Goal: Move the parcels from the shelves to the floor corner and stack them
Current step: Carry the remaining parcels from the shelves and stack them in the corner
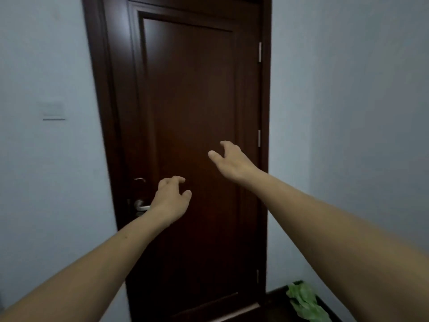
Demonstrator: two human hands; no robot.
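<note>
The person holds both hands out toward a shut dark door (pixel 190 112), backs of the hands up. The left hand (pixel 173 198) is the lower one, in front of the door's left half. Its fingers are bent into a loose claw with the thumb spread to the right, and it holds nothing. Its wrist hides the end of the metal handle (pixel 142 207); whether they touch cannot be told. The right hand (pixel 232 161) is higher and further right, over the door's middle panel. It is posed the same way, with bent fingers parted from a thumb that points left, and it grips nothing. The two thumbs face each other across a clear gap. The left forearm (pixel 92 263) rises from the lower left corner and the right forearm (pixel 336 228) from the lower right edge, both bare.

At lower right, beside the door's foot, a dark surface (pixel 276 303) bears a crumpled green thing (pixel 304 300), too blurred to identify.

The parcels are outside this view, so their place relative to the fingers cannot be told.

A pale switch (pixel 53 110) is on the wall (pixel 46 54) left of the door, and hinges (pixel 259 52) run down the door's right edge.
</note>
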